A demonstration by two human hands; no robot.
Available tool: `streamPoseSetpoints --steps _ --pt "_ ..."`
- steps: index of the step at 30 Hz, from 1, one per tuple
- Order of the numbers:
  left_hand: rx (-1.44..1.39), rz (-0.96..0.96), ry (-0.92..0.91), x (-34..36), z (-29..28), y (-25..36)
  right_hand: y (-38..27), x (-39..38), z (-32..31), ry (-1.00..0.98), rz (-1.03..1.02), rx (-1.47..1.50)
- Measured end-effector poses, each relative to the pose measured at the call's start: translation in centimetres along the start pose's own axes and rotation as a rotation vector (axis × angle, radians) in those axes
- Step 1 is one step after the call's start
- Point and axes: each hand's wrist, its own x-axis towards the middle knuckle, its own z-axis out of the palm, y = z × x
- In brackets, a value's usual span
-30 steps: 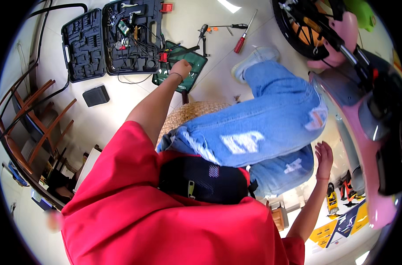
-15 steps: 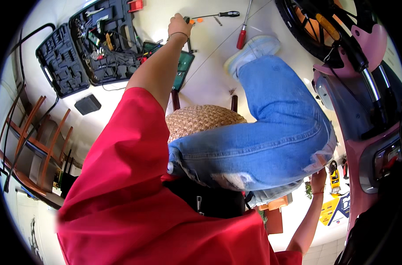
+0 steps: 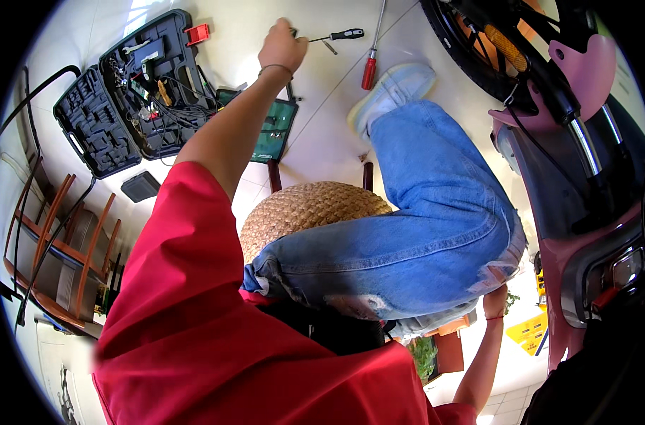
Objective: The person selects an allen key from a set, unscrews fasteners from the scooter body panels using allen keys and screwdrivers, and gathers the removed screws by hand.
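Observation:
My left hand (image 3: 282, 48) reaches out over the floor at the far side, its fingers curled down. A small dark piece shows at the fingertips; what it is I cannot make out. Beside it lies a screwdriver with a black and grey handle (image 3: 347, 34), its shaft pointing at the hand. A thin small metal bit (image 3: 329, 47) is just below that shaft. My right hand (image 3: 494, 303) rests against the knee of my ripped blue jeans (image 3: 400, 234), fingers largely hidden by the leg.
A dark tool case (image 3: 99, 106) with cables and tools lies at the left, near a green pouch (image 3: 274, 131). A red-handled screwdriver (image 3: 368, 73) is by my shoe (image 3: 393, 92). A woven stool (image 3: 301, 212) stands below; a pink scooter (image 3: 578, 191) is at the right.
The view has shifted slightly. My left hand has moved a little right relative to the screwdriver, and the orange pieces seen beside it no longer show. My right hand stays at the knee.

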Motion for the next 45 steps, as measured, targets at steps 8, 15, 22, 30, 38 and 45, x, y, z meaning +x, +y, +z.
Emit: streamPoseSetpoints --steps 8,15,22,30,38,45 --pt "0.332 0.358 -0.300 3.1 5.3 6.5 2.8 -2.3 2.0 0.021 -0.056 -0.052" --pt "0.255 0.407 -0.356 -0.8 -1.3 9.8 4.6 -2.3 3.8 -0.017 0.104 0.253" --pt "-0.629 0.477 -0.816 -15.8 -17.0 13.2 -6.0 -1.0 7.5 0.260 -0.040 0.725" --pt "-0.699 0.410 -1.231 -32.3 -26.3 19.3 -19.0 -8.4 6.6 0.678 -1.008 0.265" --pt "-0.985 0.139 -1.390 -41.9 -21.1 22.4 -14.8 -13.4 10.6 0.658 -0.900 0.676" --pt "-0.973 0.163 -1.264 -47.1 -17.6 23.8 -10.8 -16.7 15.6 -0.061 -0.719 1.406"
